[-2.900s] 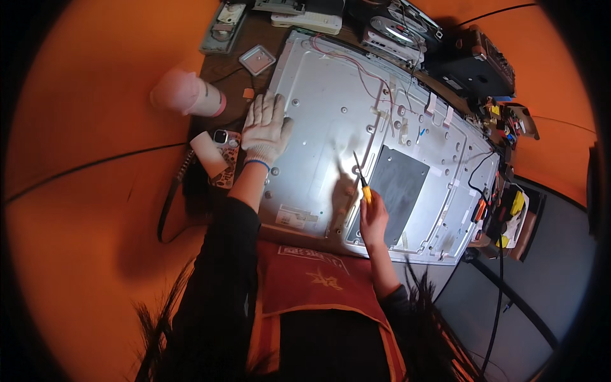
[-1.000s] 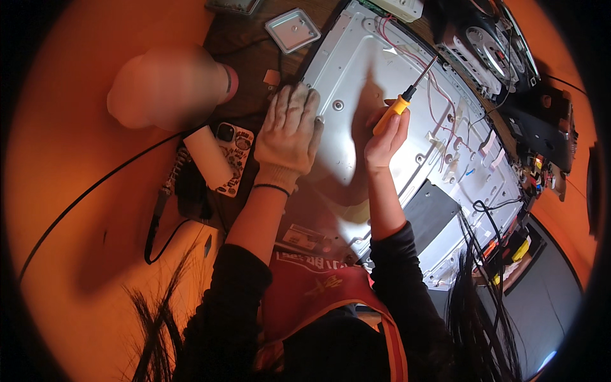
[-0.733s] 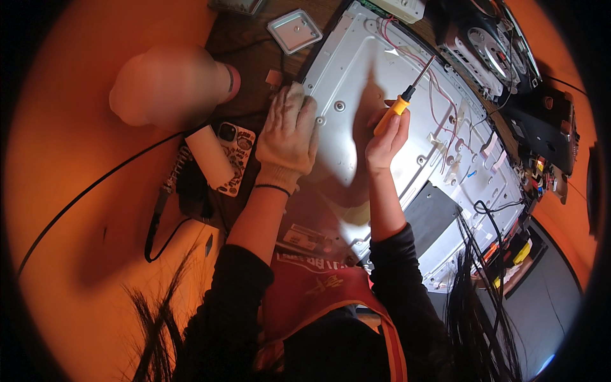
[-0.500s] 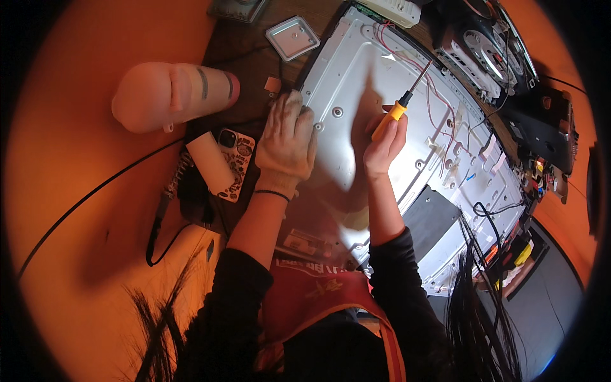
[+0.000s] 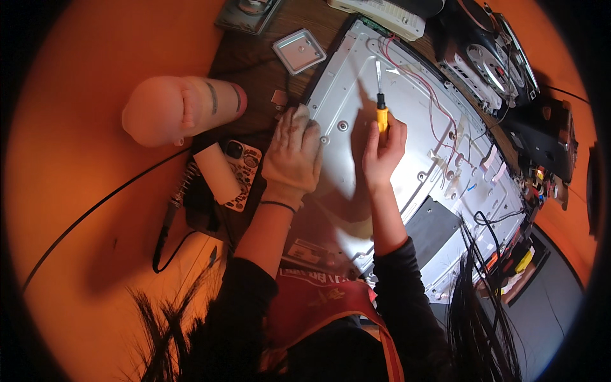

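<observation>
Screwdriver [image 5: 382, 117] swung leftward — gripped in right hand [image 5: 384, 151], left hand [image 5: 293, 151] flat on panel's edge [image 5: 326, 86].

Screwdriver handle [image 5: 382, 118] partly out of sight

The person's left hand [image 5: 293, 153], gloved, lies palm down across the left edge of the panel [image 5: 420, 134], fingers loosely extended and close together, thumb on the panel's side. The bare right hand [image 5: 385, 153] is over the panel, thumb and fingers closed in a grip. Both forearms [image 5: 390, 219] reach forward from the panel's near side.
</observation>
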`<state>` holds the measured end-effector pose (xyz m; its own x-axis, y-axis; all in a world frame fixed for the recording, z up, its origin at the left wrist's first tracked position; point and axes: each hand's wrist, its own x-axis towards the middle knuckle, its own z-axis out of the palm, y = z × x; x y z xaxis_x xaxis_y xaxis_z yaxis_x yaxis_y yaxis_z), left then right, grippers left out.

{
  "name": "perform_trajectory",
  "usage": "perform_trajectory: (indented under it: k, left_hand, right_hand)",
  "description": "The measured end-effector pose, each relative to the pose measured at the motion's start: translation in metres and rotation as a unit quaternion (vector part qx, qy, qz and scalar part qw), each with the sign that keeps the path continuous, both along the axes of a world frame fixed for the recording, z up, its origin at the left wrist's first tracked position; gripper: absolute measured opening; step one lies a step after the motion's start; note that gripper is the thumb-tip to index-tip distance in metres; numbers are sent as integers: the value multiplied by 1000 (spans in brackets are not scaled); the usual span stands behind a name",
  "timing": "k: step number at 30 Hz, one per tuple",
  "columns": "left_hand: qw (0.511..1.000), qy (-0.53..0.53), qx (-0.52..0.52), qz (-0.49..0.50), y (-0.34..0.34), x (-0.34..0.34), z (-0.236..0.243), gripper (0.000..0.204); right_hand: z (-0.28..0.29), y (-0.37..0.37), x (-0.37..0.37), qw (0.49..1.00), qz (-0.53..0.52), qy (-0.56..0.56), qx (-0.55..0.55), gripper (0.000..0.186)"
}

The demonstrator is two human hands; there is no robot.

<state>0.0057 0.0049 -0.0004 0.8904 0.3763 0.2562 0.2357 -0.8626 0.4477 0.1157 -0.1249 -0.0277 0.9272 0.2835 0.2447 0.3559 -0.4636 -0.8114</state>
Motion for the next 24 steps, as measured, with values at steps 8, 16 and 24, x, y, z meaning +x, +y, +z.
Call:
perform_trajectory:
  k: [8, 16, 24]
  left_hand:
    - [1000, 10, -13, 2, 2, 0, 0, 27]
    - [1000, 11, -21, -8, 3, -1, 2, 28]
    - [1000, 8, -12, 5, 2, -1, 1, 26]
  right_hand:
    - [-2, 9, 2, 996, -3, -12, -91, 30]
    - [-4, 9, 3, 992, -1, -35, -123, 33]
    - [-4, 10, 5, 985, 14, -71, -159, 36]
